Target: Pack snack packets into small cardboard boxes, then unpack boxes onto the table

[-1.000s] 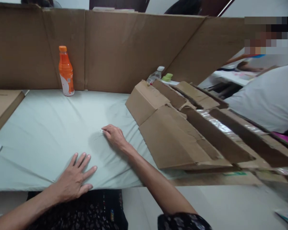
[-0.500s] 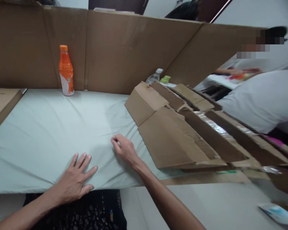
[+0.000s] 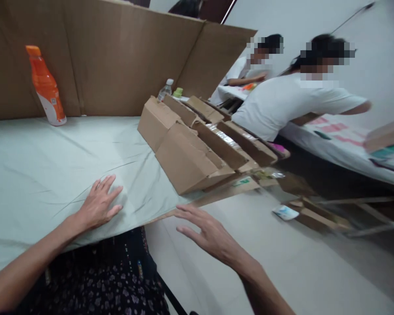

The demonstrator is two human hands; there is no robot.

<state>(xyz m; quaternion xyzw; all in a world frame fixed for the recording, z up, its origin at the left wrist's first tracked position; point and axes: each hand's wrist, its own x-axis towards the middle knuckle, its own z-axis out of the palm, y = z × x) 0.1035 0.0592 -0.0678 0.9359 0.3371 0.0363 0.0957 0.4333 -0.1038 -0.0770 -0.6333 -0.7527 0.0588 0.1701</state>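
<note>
My left hand (image 3: 100,203) rests on the pale green cloth (image 3: 65,153) over the table, fingers spread and holding nothing. My right hand (image 3: 205,229) is at the table's front edge, partly over the floor, its fingers stretched out and nothing in it. Just beyond the right hand stand brown cardboard boxes (image 3: 187,153) with open tops, side by side at the table's right end. An orange bottle (image 3: 47,87) with an orange cap stands at the back left, against a cardboard panel (image 3: 128,57).
A clear bottle (image 3: 165,90) and a light green object (image 3: 177,92) show behind the boxes. At right, a person in a white shirt (image 3: 282,103) sits at another table (image 3: 357,162), with a second person farther back. A cardboard box (image 3: 318,214) lies low at right.
The view has swung to the right, bringing more of the co-workers and floor into sight. My right hand has left the cloth's middle for the front edge, its fingers opening from a closed shape.
</note>
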